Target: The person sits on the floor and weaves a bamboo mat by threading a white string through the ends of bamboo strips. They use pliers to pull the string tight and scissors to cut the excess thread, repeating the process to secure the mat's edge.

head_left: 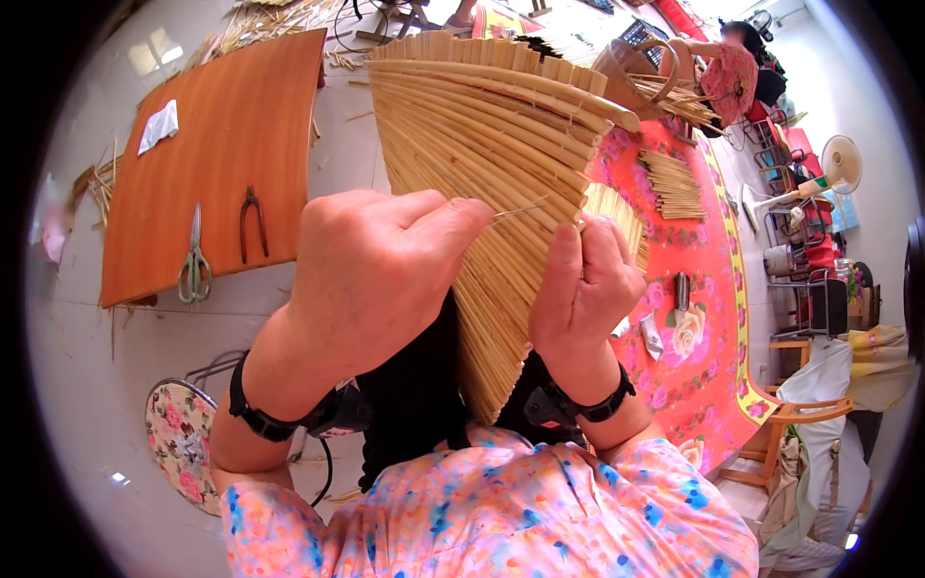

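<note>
A stiff mat of straw-coloured stalks, laid side by side and spread like a fan, stands tilted in front of me and narrows toward my lap. My left hand is closed in a pinch on a thin needle, whose tip points right across the stalks. Close to that tip, my right hand grips the right edge of the stalk mat between thumb and fingers. Any thread on the needle is too fine to make out.
Scissors, pincers and a white tissue lie on the wooden table at left. A red floral cloth at right bears stalk bundles. A basket, a fan and another person are farther off.
</note>
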The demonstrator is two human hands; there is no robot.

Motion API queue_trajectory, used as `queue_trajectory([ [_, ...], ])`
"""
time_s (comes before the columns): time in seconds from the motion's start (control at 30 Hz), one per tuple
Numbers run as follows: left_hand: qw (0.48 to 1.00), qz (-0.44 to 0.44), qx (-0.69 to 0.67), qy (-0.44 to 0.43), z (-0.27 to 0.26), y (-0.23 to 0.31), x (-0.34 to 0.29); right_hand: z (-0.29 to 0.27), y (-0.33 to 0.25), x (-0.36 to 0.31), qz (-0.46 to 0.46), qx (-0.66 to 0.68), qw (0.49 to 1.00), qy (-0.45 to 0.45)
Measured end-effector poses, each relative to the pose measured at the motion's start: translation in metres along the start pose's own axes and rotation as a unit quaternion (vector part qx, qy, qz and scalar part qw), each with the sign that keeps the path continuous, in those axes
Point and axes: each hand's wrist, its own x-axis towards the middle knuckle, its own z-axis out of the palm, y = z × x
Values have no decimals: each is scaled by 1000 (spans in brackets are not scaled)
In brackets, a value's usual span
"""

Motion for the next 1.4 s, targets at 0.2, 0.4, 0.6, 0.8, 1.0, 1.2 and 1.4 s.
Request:
queue_trajectory([
  [0.2, 999, -13, -31, 7, -2, -3, 1, 7, -1, -1, -4, 60, 998, 18],
  [0.4, 1000, -17, -3, -16, -10, 4, 2, 6, 3, -1, -6, 65, 998, 17],
  [0.6, 1000, -16, 0, -26, -11, 10, 5, 4, 3, -1, 0, 59, 998, 17],
  [0.8, 999, -16, -1, -31, -11, 8, 4, 4, 3, -1, -5, 50, 999, 12],
  [1.0, 999, -15, 1, -32, -10, 7, 3, 7, 1, -1, 2, 77, 997, 22],
  [1.2, 999, -14, 8, -36, -10, 6, 4, 5, 0, -1, 8, 69, 997, 17],
  [1.4, 1000, -13, 3, -25, -9, 7, 4, 6, 1, -2, 13, 73, 997, 21],
])
